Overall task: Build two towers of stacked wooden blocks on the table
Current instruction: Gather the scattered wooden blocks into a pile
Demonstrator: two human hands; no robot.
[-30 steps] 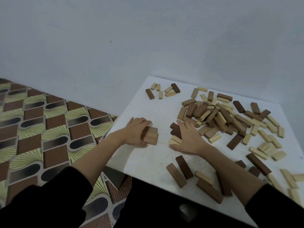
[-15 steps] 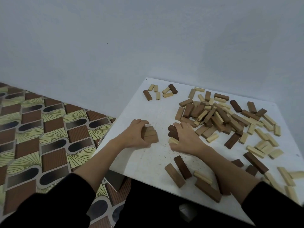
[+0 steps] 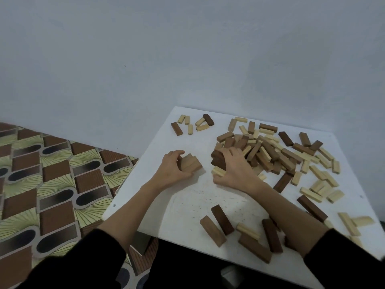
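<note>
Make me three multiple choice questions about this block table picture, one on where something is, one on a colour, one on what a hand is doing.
1. Where does the big loose pile of blocks lie on the white table?
A. right of both hands
B. at the near left corner
C. on the floor

2. What colour are the blocks under the right hand?
A. mostly dark brown
B. green
C. white

3. What is the left hand doing?
A. resting flat on bare table
B. gripping a small light brown stack
C. raised in the air

Answers: 1 A, the pile spreads rightward; 2 A, dark blocks show beside its fingers; 3 B, its fingers curl round the stack.
</note>
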